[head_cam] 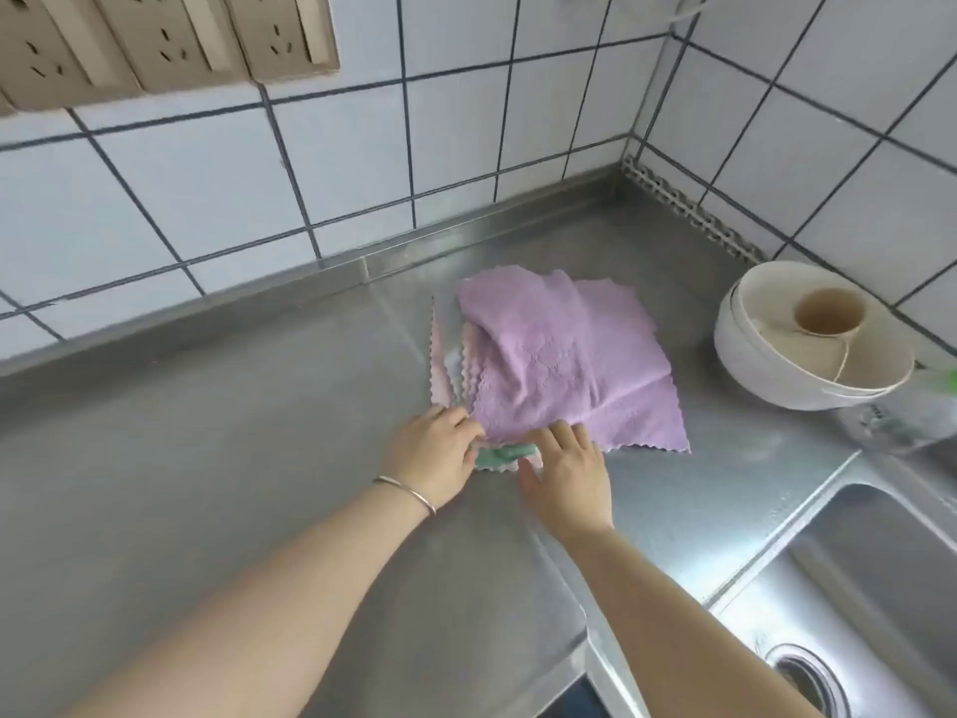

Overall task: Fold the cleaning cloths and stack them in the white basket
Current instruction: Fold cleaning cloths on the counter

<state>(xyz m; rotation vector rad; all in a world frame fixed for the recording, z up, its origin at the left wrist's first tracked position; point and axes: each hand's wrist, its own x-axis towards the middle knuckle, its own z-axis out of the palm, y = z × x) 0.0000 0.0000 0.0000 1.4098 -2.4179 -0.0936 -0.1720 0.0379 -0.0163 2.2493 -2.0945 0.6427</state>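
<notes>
- Cleaning cloths: a loose pile of fluffy microfibre squares with zigzag edges sits mid-bench, with the lilac top cloth (567,360) rumpled at its 12 o'clock side and pink, white and mint-green cloth edges (505,454) poking out at 9 and 6 o'clock.
- It's all on a brushed stainless steel bench (233,432) that runs into a white tiled corner. There's a steel sink basin (875,577) at about 4 o'clock from the pile.
- No white basket as such in view. The nearest candidate is the round white container (745,355) at 3 o'clock, which has a spool of beige twine (828,316) in it, so I honestly can't say if that's the one.
- Left hand (435,450), with a thin silver bangle (406,493) on the wrist, sits at the pile's 7 o'clock corner. The fingers are curled over the cloth edges in a light pinch, though exactly which layer I can't tell.
- Right hand (567,471) is just beside it at 6 o'clock. The fingers are spread flat and reach under the lilac hem, so no closed grip there.
- My read: they're separating out one cloth, and nothing is folded yet.
- Tip for doing it well: pin the lower layers with one hand, peel a single cloth clear, smooth the rumple flat, then line up the zigzag corners before creasing.
</notes>
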